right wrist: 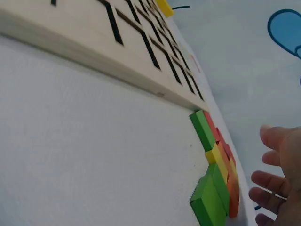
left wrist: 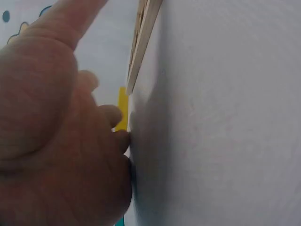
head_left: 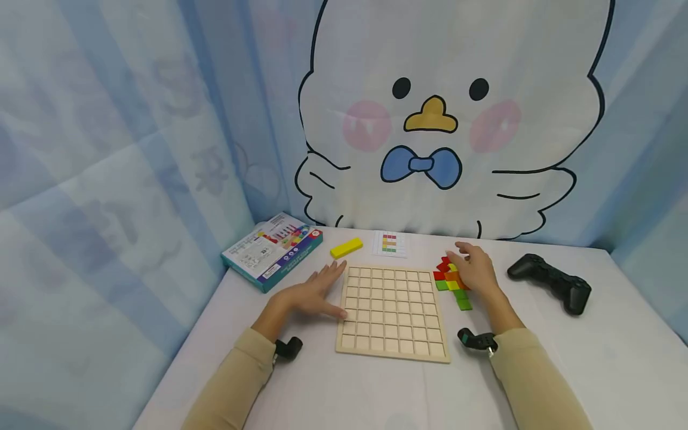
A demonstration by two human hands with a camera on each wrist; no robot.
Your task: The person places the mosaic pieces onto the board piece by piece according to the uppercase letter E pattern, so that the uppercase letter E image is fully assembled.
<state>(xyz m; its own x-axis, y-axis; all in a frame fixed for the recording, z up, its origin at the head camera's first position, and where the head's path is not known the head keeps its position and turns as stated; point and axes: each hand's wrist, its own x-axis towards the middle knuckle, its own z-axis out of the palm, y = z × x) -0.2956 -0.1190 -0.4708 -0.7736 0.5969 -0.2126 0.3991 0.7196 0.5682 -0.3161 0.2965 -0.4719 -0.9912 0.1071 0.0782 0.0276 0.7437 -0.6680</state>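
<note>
A square wooden grid board lies on the white table between both hands. My left hand is at the board's left edge, fingers spread, with the thumb by the rim; it holds nothing. Over the pile of coloured tiles right of the board hovers my right hand, its fingers loosely bent and nothing visible between them. In the right wrist view, green tiles lie nearest, with yellow, orange and red ones behind, and the fingers stay apart from them. Part of the pile is hidden under the hand.
A yellow block and a printed pattern card lie behind the board. At the back left is a game box. A black game controller lies at the right. A curtain with a cartoon bird hangs behind the table.
</note>
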